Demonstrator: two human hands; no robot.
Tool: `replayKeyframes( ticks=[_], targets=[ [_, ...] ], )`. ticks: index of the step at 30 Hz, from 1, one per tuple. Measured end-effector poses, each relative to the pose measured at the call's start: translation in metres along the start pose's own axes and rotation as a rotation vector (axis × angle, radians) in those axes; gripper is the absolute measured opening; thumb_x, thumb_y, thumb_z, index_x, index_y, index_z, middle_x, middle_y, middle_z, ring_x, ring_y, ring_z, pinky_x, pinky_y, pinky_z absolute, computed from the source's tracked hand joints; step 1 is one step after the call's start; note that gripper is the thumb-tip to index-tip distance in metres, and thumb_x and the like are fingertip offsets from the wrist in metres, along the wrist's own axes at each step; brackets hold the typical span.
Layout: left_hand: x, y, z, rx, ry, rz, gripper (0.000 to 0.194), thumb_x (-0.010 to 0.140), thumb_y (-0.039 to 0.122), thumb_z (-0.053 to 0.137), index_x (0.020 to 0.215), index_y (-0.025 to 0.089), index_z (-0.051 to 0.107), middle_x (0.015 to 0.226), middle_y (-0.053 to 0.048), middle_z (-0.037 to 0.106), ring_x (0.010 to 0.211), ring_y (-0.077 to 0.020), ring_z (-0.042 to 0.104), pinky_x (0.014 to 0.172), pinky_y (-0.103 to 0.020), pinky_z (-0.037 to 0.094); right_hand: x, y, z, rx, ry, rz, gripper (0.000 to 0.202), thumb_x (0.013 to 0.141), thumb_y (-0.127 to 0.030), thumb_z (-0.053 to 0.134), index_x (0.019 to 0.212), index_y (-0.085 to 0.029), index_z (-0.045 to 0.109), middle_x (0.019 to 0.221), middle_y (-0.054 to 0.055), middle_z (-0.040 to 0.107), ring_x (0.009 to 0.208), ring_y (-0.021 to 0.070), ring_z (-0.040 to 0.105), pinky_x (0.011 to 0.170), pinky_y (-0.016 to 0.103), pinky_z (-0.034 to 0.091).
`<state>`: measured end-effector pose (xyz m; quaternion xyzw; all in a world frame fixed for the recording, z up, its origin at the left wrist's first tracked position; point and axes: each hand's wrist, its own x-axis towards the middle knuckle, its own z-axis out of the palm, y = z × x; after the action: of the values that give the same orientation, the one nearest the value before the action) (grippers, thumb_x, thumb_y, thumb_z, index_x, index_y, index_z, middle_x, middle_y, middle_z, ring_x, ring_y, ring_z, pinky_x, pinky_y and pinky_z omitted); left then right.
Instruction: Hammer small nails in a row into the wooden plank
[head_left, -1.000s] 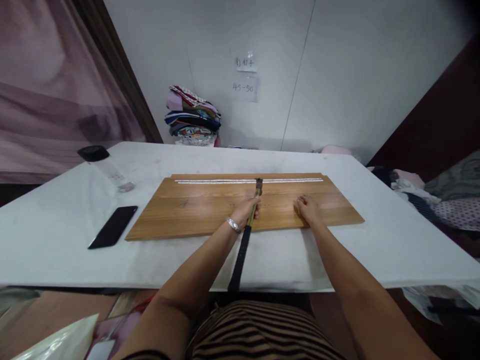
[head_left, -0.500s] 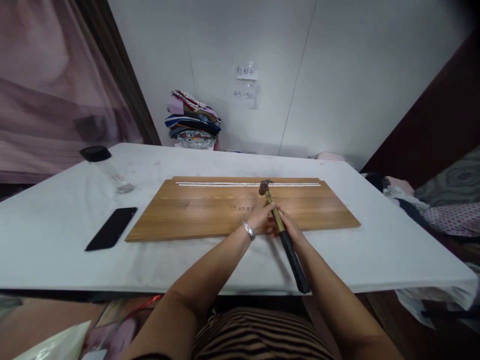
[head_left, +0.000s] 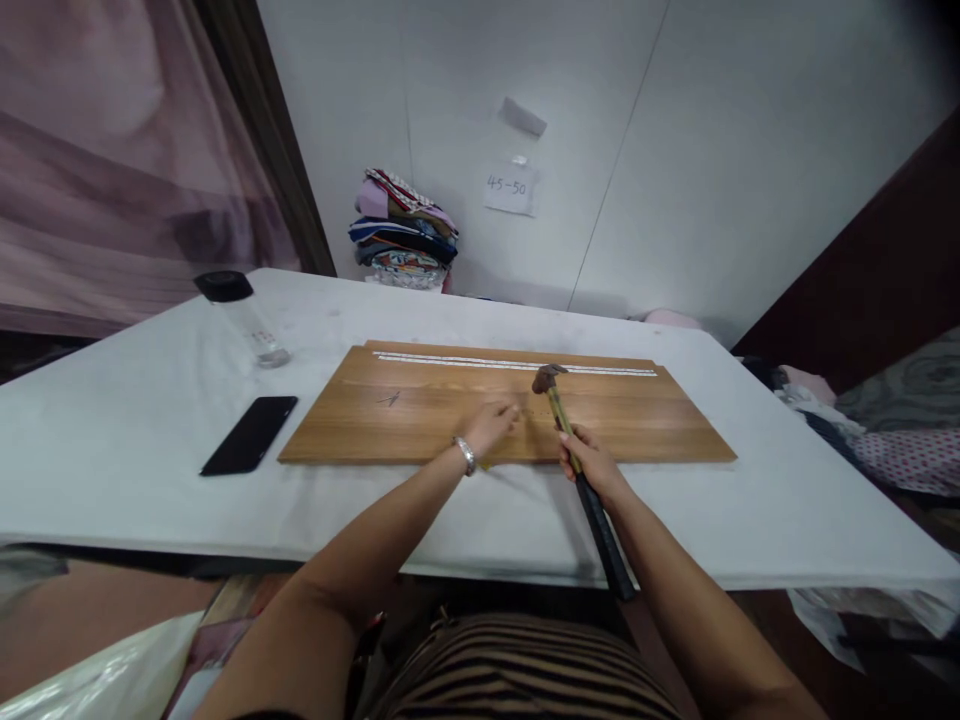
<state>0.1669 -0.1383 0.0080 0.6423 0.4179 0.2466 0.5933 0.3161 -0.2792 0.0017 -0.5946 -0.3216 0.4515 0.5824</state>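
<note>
Head camera: at your left, a dark-lidded bottle [head_left: 250, 325] sits behind a black phone [head_left: 250, 435] on the white table [head_left: 120, 470]. Next comes the wooden board [head_left: 360, 420]; your left hand [head_left: 491, 427] is over its middle, fingers drawn narrow, contents unclear. Your right hand [head_left: 590, 464] grips the hammer [head_left: 555, 402] mid-handle, its head above the board.

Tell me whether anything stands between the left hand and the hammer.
Nothing visible stands between the left hand and the hammer, which the right hand grips; only the board shows there, with dark marks too small to identify.
</note>
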Motion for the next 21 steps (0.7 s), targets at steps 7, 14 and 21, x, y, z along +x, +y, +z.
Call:
replayKeyframes(
  ticks=[7,14,21],
  targets=[
    [0.027,-0.029,-0.062,0.866,0.307,0.127,0.039,0.096,0.03,0.048,0.128,0.017,0.067,0.152,-0.016,0.055,0.145,-0.031,0.042,0.12,-0.047,0.031,-0.008,-0.007,0.004,0.038,0.024,0.042,0.045,0.066,-0.052,0.078,0.092,-0.021,0.058,0.055,-0.008,0.057,0.035,0.0083,0.047,0.034,0.021,0.032],
    [0.038,-0.046,-0.058,1.133,0.227,0.072,0.059,0.101,0.041,0.036,0.147,0.011,0.053,0.163,-0.022,0.038,0.152,-0.036,0.03,0.123,-0.056,0.02,-0.018,0.003,0.011,0.017,0.068,0.08,0.043,0.063,-0.05,0.078,0.086,-0.021,0.058,0.054,-0.007,0.056,0.034,0.008,0.043,0.033,0.022,0.03],
    [0.037,-0.047,-0.057,1.143,0.248,0.088,0.058,0.099,0.041,0.035,0.145,0.011,0.055,0.161,-0.022,0.04,0.151,-0.0365,0.032,0.122,-0.056,0.023,-0.014,0.011,0.018,-0.013,0.078,0.11,0.037,0.063,-0.05,0.076,0.076,-0.022,0.055,0.048,-0.007,0.054,0.032,0.0083,0.043,0.032,0.022,0.031]
  ],
)
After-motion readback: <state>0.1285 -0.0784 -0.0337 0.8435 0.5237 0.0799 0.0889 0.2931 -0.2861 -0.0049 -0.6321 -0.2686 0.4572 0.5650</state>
